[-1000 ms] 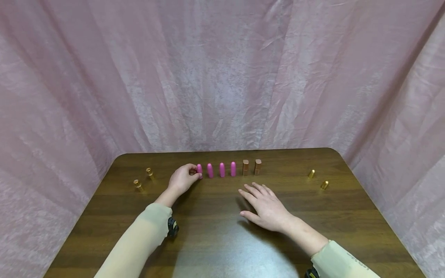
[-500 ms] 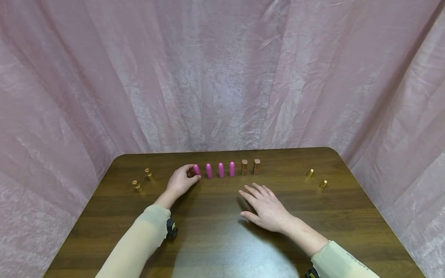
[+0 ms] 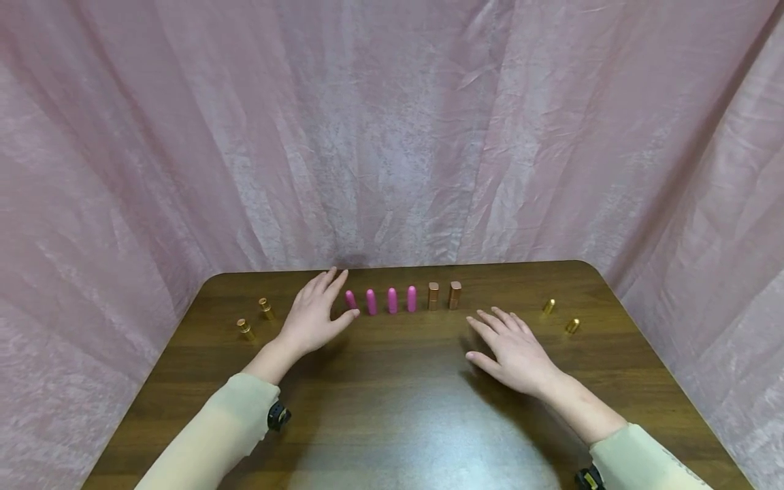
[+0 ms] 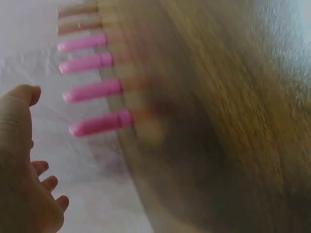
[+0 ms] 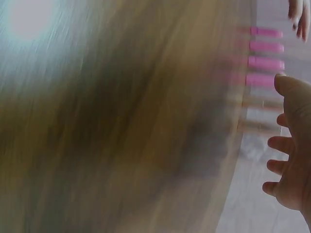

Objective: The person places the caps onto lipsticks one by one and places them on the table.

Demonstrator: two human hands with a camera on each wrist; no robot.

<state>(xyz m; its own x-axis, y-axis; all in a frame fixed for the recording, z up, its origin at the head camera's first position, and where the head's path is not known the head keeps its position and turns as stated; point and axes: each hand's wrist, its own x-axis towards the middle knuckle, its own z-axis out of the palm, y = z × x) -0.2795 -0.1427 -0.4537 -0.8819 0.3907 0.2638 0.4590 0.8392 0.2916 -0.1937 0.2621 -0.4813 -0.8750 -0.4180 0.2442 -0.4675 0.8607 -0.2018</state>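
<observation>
Several pink bullet-shaped tubes, which look like lipsticks, stand upright in a row; the leftmost pink tube [image 3: 351, 301] is nearest my left hand [image 3: 311, 317]. That hand's fingers are spread and straight, its thumb pointing toward the tube's base, and it holds nothing. In the left wrist view the same pink tube [image 4: 102, 124] stands apart from the fingers. Two square rose-gold tubes, one of them the right-hand rose-gold tube [image 3: 454, 295], continue the row. My right hand [image 3: 517, 354] hovers in front and to the right of them, fingers extended, holding nothing.
Two small gold tubes, such as this left gold tube [image 3: 246, 329], stand at the table's left side. Two gold bullet-shaped pieces, including this gold piece [image 3: 572, 326], stand on the right. A pink curtain [image 3: 392, 136] hangs behind the brown wooden table [image 3: 392, 367].
My left hand has let go of the leftmost pink tube, spread its fingers and drawn slightly left. My right hand has moved to the right.
</observation>
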